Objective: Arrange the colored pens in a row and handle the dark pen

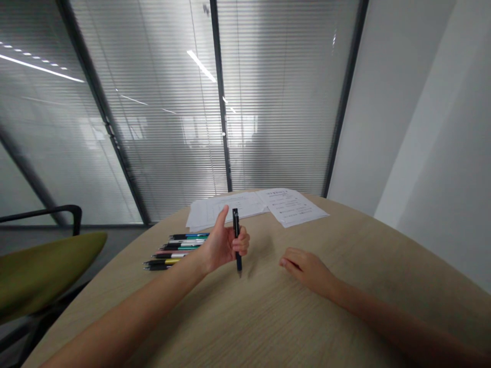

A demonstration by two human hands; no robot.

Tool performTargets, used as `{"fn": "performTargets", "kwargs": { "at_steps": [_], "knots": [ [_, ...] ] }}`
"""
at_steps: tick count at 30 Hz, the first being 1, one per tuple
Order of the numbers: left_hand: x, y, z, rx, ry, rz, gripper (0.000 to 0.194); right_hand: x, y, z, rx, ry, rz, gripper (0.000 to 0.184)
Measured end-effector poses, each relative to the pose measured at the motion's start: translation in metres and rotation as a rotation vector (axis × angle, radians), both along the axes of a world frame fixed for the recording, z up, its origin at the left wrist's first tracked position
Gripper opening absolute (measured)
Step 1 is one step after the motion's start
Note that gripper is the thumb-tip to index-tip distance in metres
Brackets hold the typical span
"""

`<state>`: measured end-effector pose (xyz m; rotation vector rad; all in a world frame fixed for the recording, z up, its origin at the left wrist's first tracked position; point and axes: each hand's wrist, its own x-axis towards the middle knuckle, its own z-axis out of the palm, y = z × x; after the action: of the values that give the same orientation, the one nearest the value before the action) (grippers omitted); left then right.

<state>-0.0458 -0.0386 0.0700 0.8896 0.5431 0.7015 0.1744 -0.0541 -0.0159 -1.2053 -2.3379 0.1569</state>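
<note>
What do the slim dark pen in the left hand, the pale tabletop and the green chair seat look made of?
Slim dark pen: probably smooth plastic, from its even, straight barrel.
Pale tabletop: matt wood or laminate; fine grain lines fit either.
Green chair seat: likely matt fabric, lacking sharp highlights; no weave shows.
</note>
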Motion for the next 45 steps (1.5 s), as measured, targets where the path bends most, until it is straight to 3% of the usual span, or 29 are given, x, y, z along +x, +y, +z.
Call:
{"fn": "performTargets", "kwargs": {
  "at_steps": [25, 35, 45],
  "knots": [
    [0.0069, -0.0036, -0.0051, -0.03, -0.054, -0.017, 0.062, -0.0007, -0.0007, 0.0007, 0.028, -0.029, 0.009, 0.024],
    [0.0071, -0.0039, -0.0051, -0.021, -0.149, 0.044, 0.059, 0.0003, -0.0002, 0.0007, 0.028, -0.014, 0.03, 0.023],
    [0.0021, 0.001, -0.0057, -0.009, -0.144, -0.004, 0.064, -0.0001, -0.0006, 0.0002, 0.03, -0.018, 0.025, 0.023]
  ]
}}
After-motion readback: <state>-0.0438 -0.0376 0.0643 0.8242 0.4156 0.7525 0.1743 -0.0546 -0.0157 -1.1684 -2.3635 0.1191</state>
